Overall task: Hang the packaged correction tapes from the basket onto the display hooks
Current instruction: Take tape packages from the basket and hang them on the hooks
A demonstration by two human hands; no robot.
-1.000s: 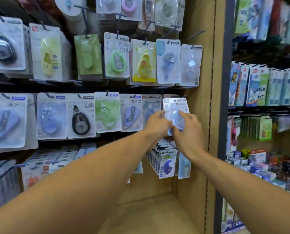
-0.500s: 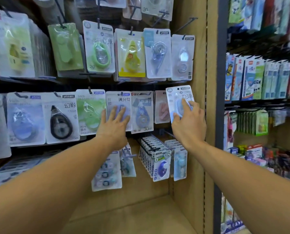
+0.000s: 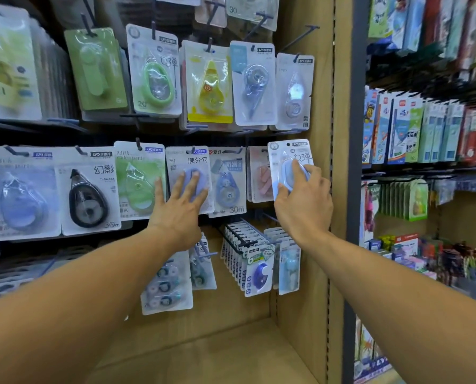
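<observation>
The right hand [image 3: 303,200] is covering the lower part of the blue correction tape pack [image 3: 279,162], hiding its hook. Packs at the far left [image 3: 7,65] are blurring and running off the edge.

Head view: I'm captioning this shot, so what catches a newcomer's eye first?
The two bare hands mid-frame: the right hand holds a pale-blue carded correction tape in the middle row's rightmost spot, and the left hand lies flat on a lavender carded tape.

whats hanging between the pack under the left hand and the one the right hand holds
In the head view, two packs: a blue correction tape pack marked 30m, then a pink pack.
</observation>
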